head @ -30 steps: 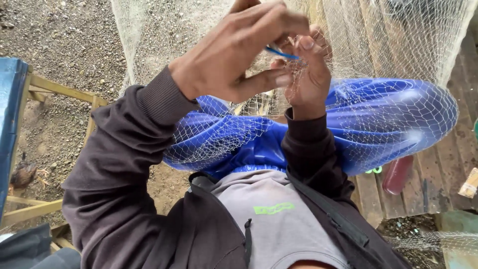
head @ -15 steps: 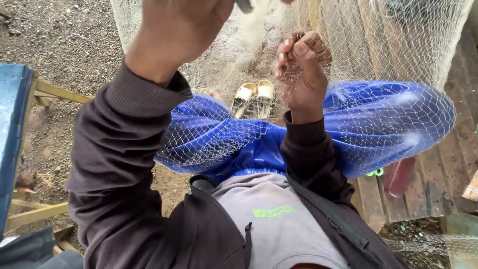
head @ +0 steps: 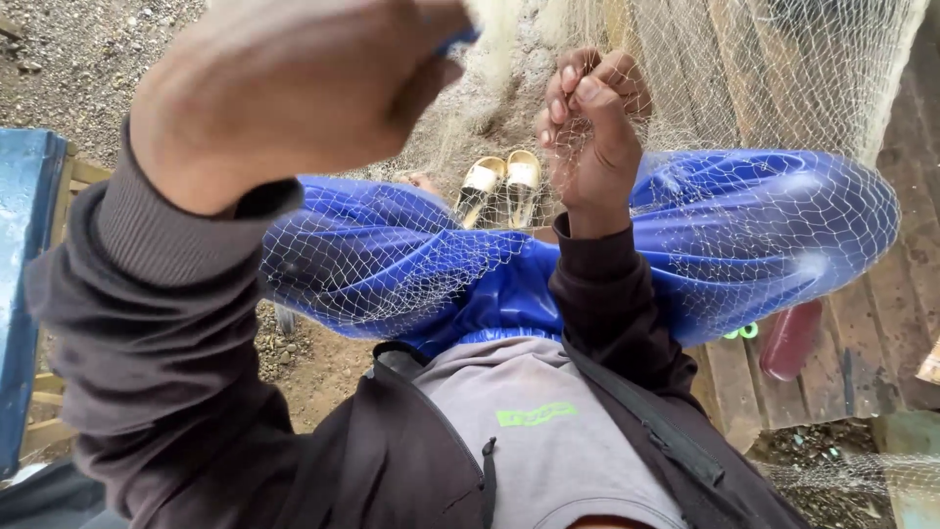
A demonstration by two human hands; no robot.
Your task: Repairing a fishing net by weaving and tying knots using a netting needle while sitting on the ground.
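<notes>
While pinching net (head: 744,118), hands (head: 592,127) apart.

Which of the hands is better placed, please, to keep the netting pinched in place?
Probably the right hand: its fingertips already pinch the fishing net above the lap, while the left hand is raised, gripping a blue tool.

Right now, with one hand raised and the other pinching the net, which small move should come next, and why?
Probably bring the left hand down toward the right hand. The left hand is lifted close to the camera with a blue tool at its fingers, while the right hand pinches the white net above the lap, so the work spot is there.
</notes>
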